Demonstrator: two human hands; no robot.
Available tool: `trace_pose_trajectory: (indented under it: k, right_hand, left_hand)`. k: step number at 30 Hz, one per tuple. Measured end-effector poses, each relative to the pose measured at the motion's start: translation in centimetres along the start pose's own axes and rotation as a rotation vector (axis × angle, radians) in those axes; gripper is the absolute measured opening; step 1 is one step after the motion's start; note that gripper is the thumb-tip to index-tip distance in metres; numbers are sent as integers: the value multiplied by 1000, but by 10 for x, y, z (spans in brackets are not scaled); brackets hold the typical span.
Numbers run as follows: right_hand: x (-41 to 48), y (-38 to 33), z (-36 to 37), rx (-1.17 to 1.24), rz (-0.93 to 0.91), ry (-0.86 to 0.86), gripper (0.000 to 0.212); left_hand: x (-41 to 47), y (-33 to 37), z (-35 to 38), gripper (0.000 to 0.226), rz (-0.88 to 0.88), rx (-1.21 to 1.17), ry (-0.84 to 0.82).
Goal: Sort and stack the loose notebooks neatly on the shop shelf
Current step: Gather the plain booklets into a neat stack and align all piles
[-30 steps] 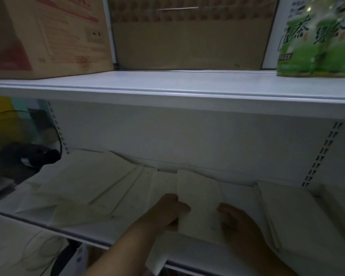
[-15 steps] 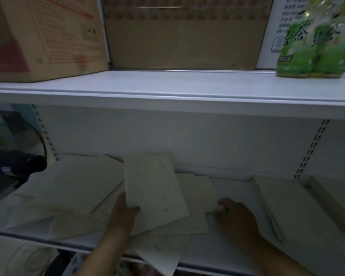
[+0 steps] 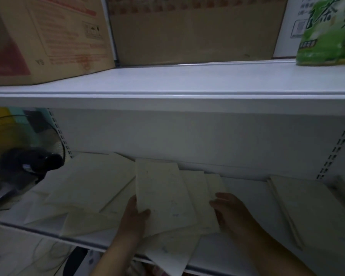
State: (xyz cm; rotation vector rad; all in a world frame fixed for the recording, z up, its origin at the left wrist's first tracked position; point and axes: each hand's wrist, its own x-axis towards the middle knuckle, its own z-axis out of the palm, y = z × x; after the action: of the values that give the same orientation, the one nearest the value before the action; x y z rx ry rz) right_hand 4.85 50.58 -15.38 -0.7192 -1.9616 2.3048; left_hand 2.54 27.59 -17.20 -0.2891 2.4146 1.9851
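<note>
Smooth white shelf (image 3: 247, 188) carries thin, matte, cream loose notebooks (image 3: 92, 188), fanned untidily. Our left hand (image 3: 134, 216) pinches one flat rectangular notebook (image 3: 163, 192) at its lower corner, thumb on the cover. Our right hand (image 3: 233, 212) rests relaxed against the pile's right edge, near a squared stack (image 3: 303, 208).

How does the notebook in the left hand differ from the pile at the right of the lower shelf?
The held notebook is single, gripped by the left hand over scattered notebooks; the right pile is several, edges aligned, touched by no hand. The held notebook lies in the middle, the right pile far right. Both look pale.
</note>
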Motion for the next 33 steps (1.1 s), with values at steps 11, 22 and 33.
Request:
trace_pose_trajectory:
  k: [11, 22, 33]
  right_hand:
    - [16, -17, -18, -309, -209, -98, 34]
    - [7, -12, 5, -183, -177, -307, 23]
    - [52, -12, -27, -549, -217, 111, 40]
  left_hand:
    - [-15, 5, 2, 34, -10, -123, 12]
    - [-17, 14, 6, 24, 20, -4, -36]
    - [-21, 11, 0, 36, -60, -171, -43]
